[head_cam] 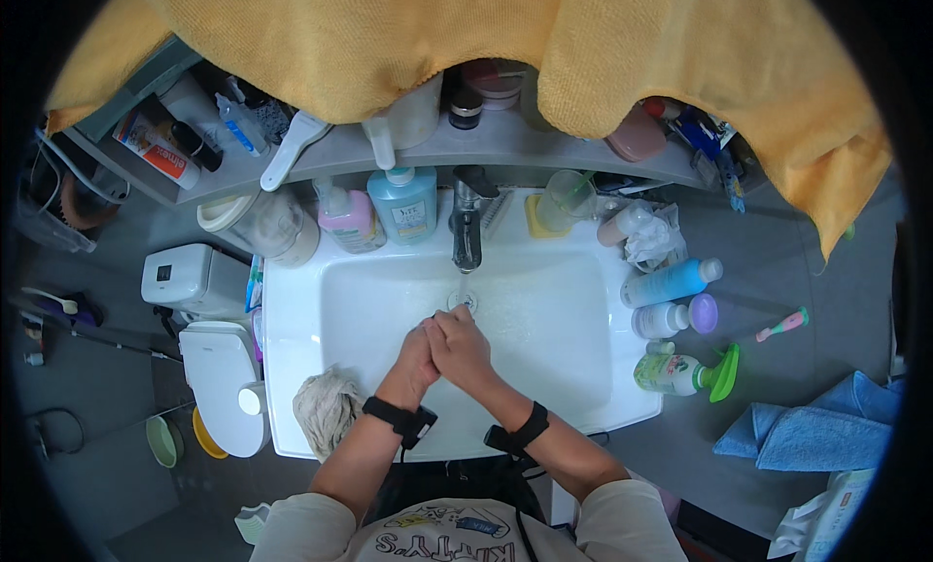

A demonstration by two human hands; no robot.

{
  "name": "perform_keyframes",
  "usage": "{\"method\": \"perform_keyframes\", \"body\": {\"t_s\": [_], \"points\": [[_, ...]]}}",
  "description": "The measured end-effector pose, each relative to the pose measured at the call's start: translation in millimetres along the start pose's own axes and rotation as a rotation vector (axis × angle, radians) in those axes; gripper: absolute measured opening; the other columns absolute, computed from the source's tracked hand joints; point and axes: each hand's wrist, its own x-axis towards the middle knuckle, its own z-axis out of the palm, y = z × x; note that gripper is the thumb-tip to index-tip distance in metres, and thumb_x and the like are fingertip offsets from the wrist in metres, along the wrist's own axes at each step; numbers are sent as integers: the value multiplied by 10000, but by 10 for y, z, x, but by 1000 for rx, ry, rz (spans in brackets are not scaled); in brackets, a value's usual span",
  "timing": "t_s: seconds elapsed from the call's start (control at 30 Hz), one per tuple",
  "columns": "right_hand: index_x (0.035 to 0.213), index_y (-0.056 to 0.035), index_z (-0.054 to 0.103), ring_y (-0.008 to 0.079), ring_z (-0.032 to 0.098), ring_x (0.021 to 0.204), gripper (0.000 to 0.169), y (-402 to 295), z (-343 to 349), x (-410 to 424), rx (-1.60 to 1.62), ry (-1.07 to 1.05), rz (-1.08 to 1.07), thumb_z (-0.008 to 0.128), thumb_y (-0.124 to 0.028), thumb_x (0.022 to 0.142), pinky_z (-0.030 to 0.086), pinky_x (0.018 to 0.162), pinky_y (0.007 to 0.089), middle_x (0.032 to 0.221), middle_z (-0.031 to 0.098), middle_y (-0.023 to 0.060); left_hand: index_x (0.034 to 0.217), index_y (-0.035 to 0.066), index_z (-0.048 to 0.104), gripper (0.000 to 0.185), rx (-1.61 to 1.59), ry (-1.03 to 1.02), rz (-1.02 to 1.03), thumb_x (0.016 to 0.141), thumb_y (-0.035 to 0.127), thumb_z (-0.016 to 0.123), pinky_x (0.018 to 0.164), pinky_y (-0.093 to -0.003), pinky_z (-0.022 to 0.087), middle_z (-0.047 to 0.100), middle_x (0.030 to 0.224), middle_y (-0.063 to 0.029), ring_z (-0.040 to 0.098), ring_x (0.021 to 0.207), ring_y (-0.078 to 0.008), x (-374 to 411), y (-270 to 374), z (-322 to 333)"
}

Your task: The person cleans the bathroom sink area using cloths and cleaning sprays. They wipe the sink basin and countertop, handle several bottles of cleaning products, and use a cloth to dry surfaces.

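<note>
Over the white washbasin, my left hand and my right hand are pressed together with curled fingers. The right overlaps part of the left, and whatever may lie between the palms is hidden. Just beyond my fingertips is the drain, beneath a chrome faucet. A thin stream of water runs from the spout down toward the hands. Each wrist carries a black strap with a small device. A crumpled greyish cloth lies on the basin's front left rim, beside my left forearm.
Behind the basin stand a blue pump bottle, a pink pump bottle and a plastic cup. Along the right rim lie a blue bottle and a green-topped spray bottle. A yellow towel hangs over the shelf.
</note>
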Motion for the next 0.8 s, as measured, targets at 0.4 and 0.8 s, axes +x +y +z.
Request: {"method": "perform_keyframes", "body": {"t_s": [0.4, 0.8], "points": [[895, -51, 613, 389, 577, 851, 293, 519, 165, 221, -200, 121, -94, 464, -298, 948, 477, 754, 494, 986, 555, 183, 1040, 108, 527, 151, -39, 304, -159, 962, 231, 488, 670, -362, 534, 608, 951, -66, 608, 811, -178, -81, 146, 433], [881, -88, 633, 336, 530, 908, 119, -7, 116, -204, -104, 175, -380, 618, -203, 854, 428, 810, 405, 972, 535, 173, 1144, 103, 549, 230, -340, -232, -83, 996, 258, 464, 805, -388, 533, 605, 1067, -108, 614, 935, -249, 133, 150, -152]]}}
